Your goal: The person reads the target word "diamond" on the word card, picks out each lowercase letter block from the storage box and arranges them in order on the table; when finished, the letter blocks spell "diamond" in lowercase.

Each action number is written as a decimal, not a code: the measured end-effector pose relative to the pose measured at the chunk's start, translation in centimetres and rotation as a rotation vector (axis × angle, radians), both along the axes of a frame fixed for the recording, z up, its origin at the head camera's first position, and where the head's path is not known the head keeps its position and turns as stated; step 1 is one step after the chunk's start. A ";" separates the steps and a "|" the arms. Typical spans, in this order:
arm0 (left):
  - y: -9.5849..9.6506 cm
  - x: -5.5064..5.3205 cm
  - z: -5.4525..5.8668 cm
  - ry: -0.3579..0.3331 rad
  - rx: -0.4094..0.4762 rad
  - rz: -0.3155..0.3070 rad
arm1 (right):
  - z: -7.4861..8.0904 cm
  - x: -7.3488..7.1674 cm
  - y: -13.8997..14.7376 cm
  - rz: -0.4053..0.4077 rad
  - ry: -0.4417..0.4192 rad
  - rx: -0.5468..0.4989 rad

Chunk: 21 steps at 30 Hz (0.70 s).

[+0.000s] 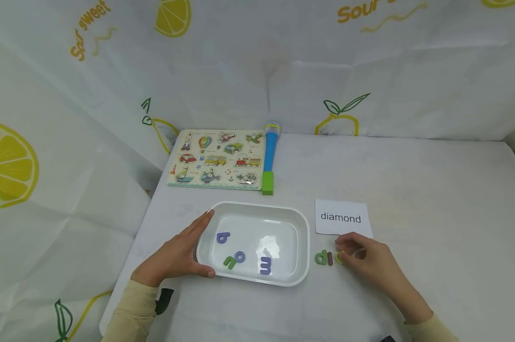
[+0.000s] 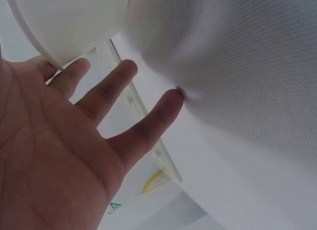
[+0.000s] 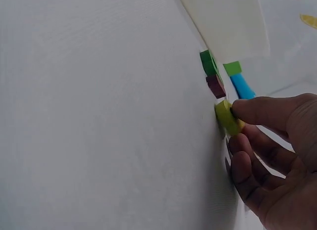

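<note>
My right hand (image 1: 370, 261) pinches a yellow letter piece (image 3: 228, 117) between thumb and fingers, at the tabletop; which letter it is stays mostly hidden. Just left of it lie a dark red bar-shaped letter (image 1: 330, 259) and a green d (image 1: 321, 258). At the left end of a white tray (image 1: 303, 247), my left hand (image 1: 176, 254) rests with fingers extended, index finger at the back corner and thumb by the front. Inside the tray are a purple o (image 1: 239, 257), a green n (image 1: 229, 262), a purple m (image 1: 265, 266) and another purple letter (image 1: 222, 237).
Behind the right hand lies a white card (image 1: 341, 225) printed "diamond". Beyond the tray are a picture puzzle board (image 1: 223, 166) with vehicles, a blue toy microphone (image 1: 271, 149) and a green block (image 1: 267, 183). A lemon-printed cloth (image 1: 257, 71) hangs behind the table.
</note>
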<state>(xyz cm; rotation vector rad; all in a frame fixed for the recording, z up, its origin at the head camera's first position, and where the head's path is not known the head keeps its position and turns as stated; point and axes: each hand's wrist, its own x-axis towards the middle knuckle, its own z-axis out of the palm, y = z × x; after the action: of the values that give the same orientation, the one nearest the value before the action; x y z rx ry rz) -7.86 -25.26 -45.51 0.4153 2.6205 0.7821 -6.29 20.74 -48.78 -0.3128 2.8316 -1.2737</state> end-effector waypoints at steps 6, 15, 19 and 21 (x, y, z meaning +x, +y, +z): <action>0.0 0.0 0.0 0.001 0.001 0.002 | 0.2 0.3 0.6 0.075 0.085 0.029; 0.0 0.0 0.0 0.002 -0.002 -0.003 | 0.0 0.8 0.2 0.147 0.115 0.012; 0.0 0.0 0.0 -0.005 -0.002 -0.002 | 0.0 0.7 -0.2 0.147 0.138 0.021; 0.0 0.0 0.0 -0.008 0.000 -0.002 | 0.0 0.6 -0.4 0.144 0.155 0.046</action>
<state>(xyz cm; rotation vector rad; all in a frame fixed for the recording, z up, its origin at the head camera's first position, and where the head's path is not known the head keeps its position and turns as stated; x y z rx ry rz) -7.90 -25.23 -45.48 0.4140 2.6125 0.7812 -5.67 20.39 -48.78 -0.6283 2.8951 -1.2049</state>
